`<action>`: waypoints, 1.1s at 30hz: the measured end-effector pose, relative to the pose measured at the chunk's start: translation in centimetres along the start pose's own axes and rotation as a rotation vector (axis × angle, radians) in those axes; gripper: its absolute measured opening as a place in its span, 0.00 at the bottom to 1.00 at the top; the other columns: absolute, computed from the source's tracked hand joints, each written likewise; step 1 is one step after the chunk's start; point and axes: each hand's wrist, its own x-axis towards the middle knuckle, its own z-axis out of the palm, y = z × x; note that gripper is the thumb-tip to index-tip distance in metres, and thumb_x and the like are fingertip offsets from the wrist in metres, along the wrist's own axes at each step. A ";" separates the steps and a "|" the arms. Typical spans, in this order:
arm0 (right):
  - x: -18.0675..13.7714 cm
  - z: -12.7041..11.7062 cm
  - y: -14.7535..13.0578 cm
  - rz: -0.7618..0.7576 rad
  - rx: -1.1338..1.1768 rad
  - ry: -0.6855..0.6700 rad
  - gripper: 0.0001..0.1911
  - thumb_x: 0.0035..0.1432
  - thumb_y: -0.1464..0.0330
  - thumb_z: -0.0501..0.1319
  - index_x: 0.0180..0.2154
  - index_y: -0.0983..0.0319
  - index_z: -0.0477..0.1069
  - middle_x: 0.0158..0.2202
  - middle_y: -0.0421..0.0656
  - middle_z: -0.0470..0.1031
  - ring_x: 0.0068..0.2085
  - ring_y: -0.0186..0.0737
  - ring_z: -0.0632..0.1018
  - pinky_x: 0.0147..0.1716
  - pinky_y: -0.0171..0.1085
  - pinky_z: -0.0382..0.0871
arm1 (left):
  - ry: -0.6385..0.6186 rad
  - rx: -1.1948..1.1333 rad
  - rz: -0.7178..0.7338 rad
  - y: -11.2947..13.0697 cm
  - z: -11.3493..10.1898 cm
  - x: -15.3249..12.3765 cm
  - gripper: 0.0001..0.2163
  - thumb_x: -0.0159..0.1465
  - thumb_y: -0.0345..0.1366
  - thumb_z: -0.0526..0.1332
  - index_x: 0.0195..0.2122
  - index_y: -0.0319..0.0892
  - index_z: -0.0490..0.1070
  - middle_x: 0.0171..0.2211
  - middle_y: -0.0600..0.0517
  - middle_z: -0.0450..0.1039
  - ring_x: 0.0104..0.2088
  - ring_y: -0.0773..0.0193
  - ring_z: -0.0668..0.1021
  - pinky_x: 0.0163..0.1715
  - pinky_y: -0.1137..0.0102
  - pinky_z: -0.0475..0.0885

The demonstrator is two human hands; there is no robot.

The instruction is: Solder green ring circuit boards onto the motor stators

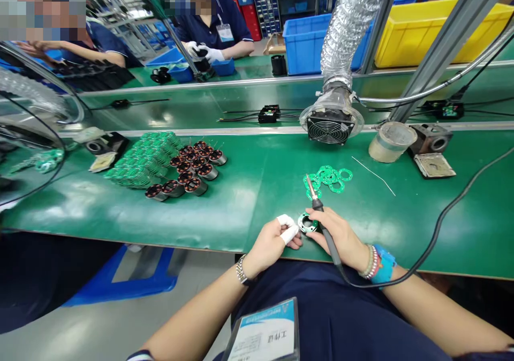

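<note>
My right hand (346,239) is wrapped round the soldering iron (328,239), its tip pointing up and away from me. The thumb and a finger of that hand also grip a small round motor stator topped by a green ring circuit board (302,225). My left hand (268,244) wears white finger covers and is pinched at the stator's left edge; what is between its fingertips is too small to make out. Just beyond lie several loose green ring boards (328,175). Copper-wound stators (195,185) stand in a group at the left, beside stacked green boards (140,160).
A fume-extractor fan (328,128) hangs from a foil duct (341,34). To its right are a round tub (391,144), a soldering-iron stand (432,138), a sponge tray (435,166) and solder wire (374,174). The iron's cable (437,227) loops over my right forearm. Co-workers sit opposite.
</note>
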 end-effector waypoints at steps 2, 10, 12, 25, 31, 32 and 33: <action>0.0 0.0 0.1 -0.008 0.007 0.005 0.14 0.58 0.71 0.58 0.47 0.61 0.61 0.46 0.50 0.70 0.43 0.41 0.72 0.42 0.42 0.71 | -0.018 0.194 0.085 -0.1 -0.6 -0.1 0.09 0.62 0.40 0.54 0.34 0.38 0.66 0.26 0.50 0.73 0.25 0.66 0.77 0.27 0.71 0.74; 0.3 -0.3 0.1 0.001 0.046 -0.015 0.18 0.57 0.69 0.59 0.49 0.61 0.60 0.49 0.50 0.69 0.46 0.43 0.72 0.46 0.45 0.70 | 0.194 1.170 0.805 -0.4 -1.7 -0.5 0.09 0.64 0.32 0.51 0.43 0.38 0.67 0.38 0.45 0.74 0.35 0.62 0.77 0.34 0.69 0.75; 0.3 -0.3 0.2 -0.005 0.053 -0.019 0.16 0.57 0.70 0.59 0.48 0.60 0.60 0.49 0.49 0.70 0.47 0.43 0.71 0.46 0.45 0.69 | 0.214 1.222 0.892 -0.2 -1.7 -0.4 0.09 0.65 0.31 0.50 0.41 0.36 0.67 0.37 0.45 0.75 0.33 0.62 0.77 0.31 0.70 0.75; 0.3 -0.2 0.5 0.021 0.054 0.020 0.16 0.57 0.70 0.60 0.47 0.60 0.61 0.45 0.48 0.71 0.43 0.42 0.72 0.42 0.43 0.71 | 0.065 0.872 0.438 0.7 -0.8 0.5 0.08 0.62 0.33 0.50 0.31 0.38 0.67 0.29 0.46 0.71 0.27 0.64 0.75 0.26 0.70 0.72; 0.1 -0.1 0.5 0.017 0.044 0.011 0.15 0.57 0.70 0.59 0.47 0.61 0.61 0.45 0.48 0.71 0.41 0.41 0.71 0.41 0.42 0.70 | -0.096 -0.064 -0.142 1.4 -0.2 0.9 0.09 0.61 0.38 0.52 0.27 0.39 0.63 0.21 0.55 0.64 0.17 0.71 0.70 0.15 0.76 0.67; 0.1 -0.1 0.5 0.019 0.048 0.011 0.15 0.58 0.70 0.59 0.47 0.61 0.61 0.45 0.48 0.71 0.41 0.41 0.71 0.41 0.42 0.70 | -0.076 -0.018 -0.094 1.2 -0.5 0.8 0.09 0.60 0.39 0.54 0.30 0.38 0.65 0.22 0.54 0.66 0.18 0.71 0.70 0.17 0.76 0.68; 0.1 0.0 0.6 0.021 0.052 0.011 0.15 0.58 0.69 0.59 0.47 0.61 0.61 0.45 0.48 0.71 0.41 0.41 0.70 0.41 0.42 0.70 | -0.042 0.082 -0.007 0.9 -0.8 0.7 0.08 0.60 0.39 0.55 0.33 0.38 0.67 0.23 0.53 0.68 0.20 0.70 0.71 0.19 0.75 0.69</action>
